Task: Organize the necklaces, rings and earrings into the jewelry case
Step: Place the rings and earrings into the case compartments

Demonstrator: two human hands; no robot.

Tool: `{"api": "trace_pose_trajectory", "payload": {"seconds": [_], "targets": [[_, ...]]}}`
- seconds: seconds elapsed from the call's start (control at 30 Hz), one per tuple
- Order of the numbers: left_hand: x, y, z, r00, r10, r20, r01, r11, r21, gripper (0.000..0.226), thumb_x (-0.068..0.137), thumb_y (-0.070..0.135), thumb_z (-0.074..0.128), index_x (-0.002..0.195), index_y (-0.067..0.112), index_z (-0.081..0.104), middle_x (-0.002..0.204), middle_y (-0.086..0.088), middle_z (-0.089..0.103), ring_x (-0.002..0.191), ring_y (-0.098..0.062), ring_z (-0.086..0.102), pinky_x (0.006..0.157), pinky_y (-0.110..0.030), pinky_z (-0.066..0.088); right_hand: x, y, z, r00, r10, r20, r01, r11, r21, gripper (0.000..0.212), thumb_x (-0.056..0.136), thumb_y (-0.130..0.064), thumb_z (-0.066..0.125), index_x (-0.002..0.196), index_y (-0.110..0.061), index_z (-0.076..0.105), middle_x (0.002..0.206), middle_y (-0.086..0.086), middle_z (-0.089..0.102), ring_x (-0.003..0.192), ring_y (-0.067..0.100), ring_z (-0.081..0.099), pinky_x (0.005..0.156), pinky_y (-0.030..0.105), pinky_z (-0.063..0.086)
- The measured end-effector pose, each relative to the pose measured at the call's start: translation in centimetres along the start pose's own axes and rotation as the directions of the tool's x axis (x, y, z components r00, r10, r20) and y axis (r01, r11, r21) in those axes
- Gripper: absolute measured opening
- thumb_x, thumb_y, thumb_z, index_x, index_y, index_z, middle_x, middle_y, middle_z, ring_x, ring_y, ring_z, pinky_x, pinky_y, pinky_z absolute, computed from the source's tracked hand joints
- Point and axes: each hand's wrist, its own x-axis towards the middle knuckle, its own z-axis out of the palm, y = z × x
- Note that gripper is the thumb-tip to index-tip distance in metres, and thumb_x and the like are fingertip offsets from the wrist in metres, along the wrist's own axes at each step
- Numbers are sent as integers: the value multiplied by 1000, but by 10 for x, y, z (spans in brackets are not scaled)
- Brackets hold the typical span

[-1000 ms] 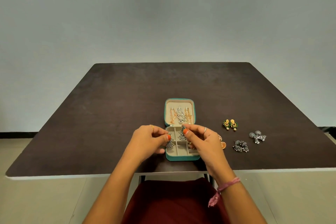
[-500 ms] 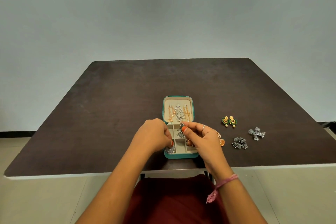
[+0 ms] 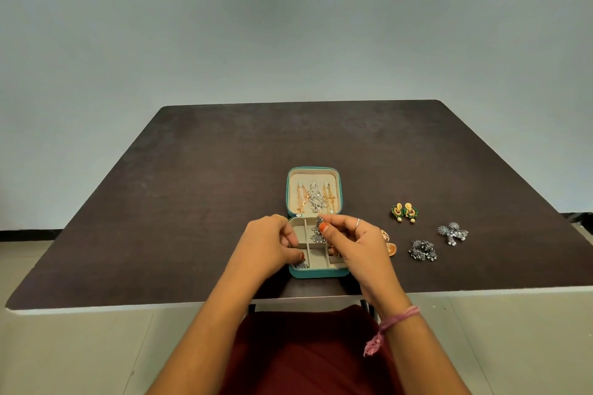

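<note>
I have the right hand [image 3: 359, 244] pinching a silver dangle earring [image 3: 318, 232] by its top, thumb and forefinger pressed on it so the drop hangs free over a far compartment of the teal jewelry case [image 3: 317, 271]. Holding it high like that should let it go in straight without snagging the dividers. My left hand [image 3: 268, 247] is curled at the case's left side, its fingertips down by the near-left compartment, where another silver earring [image 3: 301, 265] lies; whether that grip pinches it or only steadies the case I cannot tell, since the fingers hide the contact.

The case sits open on the desk [image 3: 192, 202], close to its near edge, within easy reach of both hands. Its lid [image 3: 313, 175] lies back on the far side, with gold and silver necklaces [image 3: 316, 199] hung on its hooks, so that part looks finished.

To the right of the case, pairs wait apart from each other: green-and-gold earrings [image 3: 404, 212], silver jhumka earrings [image 3: 453, 233], darker silver earrings [image 3: 423, 250], and gold earrings [image 3: 390, 245] partly hidden by my right hand. I judge the earring sorting is under halfway.
</note>
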Motion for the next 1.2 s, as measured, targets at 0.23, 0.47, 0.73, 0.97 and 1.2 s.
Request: {"api": "trace_pose_trajectory", "payload": {"seconds": [0.23,0.47,0.73,0.97,1.2], "targets": [[-10,-26,1,993,-114,-6,100,894,-436,18,80,20,75,89,13,62,79,-1,66,62,-5,60,55,-17,51,-2,-3,-1,997,-21,74,32,986,-163,12,86,-18,69,93,-26,74,83,-1,74,76,4,65,63,21,53],[-16,-33,8,989,-136,-55,75,793,-604,21,79,13,76,95,6,64,82,-9,70,61,-7,64,54,-15,50,-2,-6,6,972,-48,228,168,823,-542,13,86,-22,67,97,-27,74,79,-3,73,70,6,62,61,9,45],[-16,-36,11,988,-131,-80,61,813,-578,16,79,17,75,89,8,66,73,-4,67,61,-7,60,59,-19,50,-2,-13,11,957,-10,290,208,719,-663,18,88,-22,64,103,-25,74,78,-11,68,62,-9,55,60,4,40],[-17,-34,13,984,-143,-103,58,814,-578,15,79,17,76,87,9,66,73,-4,65,62,-9,57,57,-19,48,-2,-14,19,962,-7,275,224,598,-770,19,89,-24,62,105,-25,74,80,-11,66,68,1,52,62,8,37],[-18,-35,13,983,-153,-100,66,809,-584,16,78,19,76,86,10,66,74,-4,66,66,-11,58,64,-26,50,0,-14,20,975,15,221,169,591,-789,10,84,-23,67,92,-29,68,74,-9,61,69,5,55,72,24,50]]}}
